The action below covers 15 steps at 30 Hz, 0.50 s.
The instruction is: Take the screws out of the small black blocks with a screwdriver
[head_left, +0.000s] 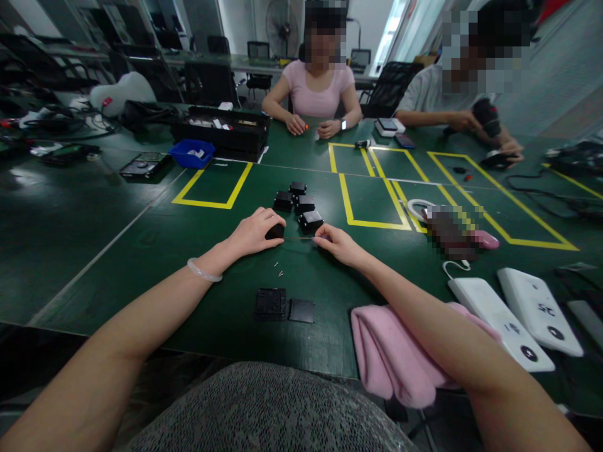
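Note:
My left hand (254,231) is closed around a small black box (274,232) on the green tabletop. A thin-shafted screwdriver (299,238) is pinched in my right hand (340,245), its shaft lying level and pointing left at the box. Whether the tip touches a screw is too small to tell. Just beyond my hands, several similar black boxes (311,220) stand in a loose cluster. Tiny loose screws (281,273) lie nearer me. Closer still are a black panel with a moulded inner face (270,304) and a smooth black plate (301,310), side by side.
A pink cloth (391,351) hangs over the front edge beneath my right forearm, beside white power banks (504,323). Yellow tape rectangles (377,224) mark the table. Farther back are a blue bin (191,154) and a black crate (235,141). Two people sit opposite.

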{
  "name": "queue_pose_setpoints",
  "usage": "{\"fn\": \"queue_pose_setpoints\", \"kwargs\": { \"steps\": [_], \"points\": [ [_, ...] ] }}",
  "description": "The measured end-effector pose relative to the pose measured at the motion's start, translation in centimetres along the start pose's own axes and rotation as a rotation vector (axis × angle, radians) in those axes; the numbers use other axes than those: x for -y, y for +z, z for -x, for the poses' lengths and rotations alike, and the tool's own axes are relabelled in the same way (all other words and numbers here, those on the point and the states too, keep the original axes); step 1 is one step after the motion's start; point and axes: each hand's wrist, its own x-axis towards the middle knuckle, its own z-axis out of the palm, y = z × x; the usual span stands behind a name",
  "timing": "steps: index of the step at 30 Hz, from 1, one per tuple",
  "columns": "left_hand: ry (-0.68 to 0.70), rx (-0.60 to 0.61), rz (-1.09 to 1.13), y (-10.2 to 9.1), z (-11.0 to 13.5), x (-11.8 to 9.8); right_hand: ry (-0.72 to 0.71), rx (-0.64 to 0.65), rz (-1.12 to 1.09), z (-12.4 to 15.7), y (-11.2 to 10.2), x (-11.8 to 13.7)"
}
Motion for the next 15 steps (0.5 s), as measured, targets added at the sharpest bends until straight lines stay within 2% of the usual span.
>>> {"fn": "queue_pose_setpoints", "kwargs": {
  "steps": [15],
  "points": [
    [0.004,0.005,0.009,-0.05,-0.06,-0.12,-0.005,-0.01,0.051,-0.07,0.27,0.07]
  ]
}}
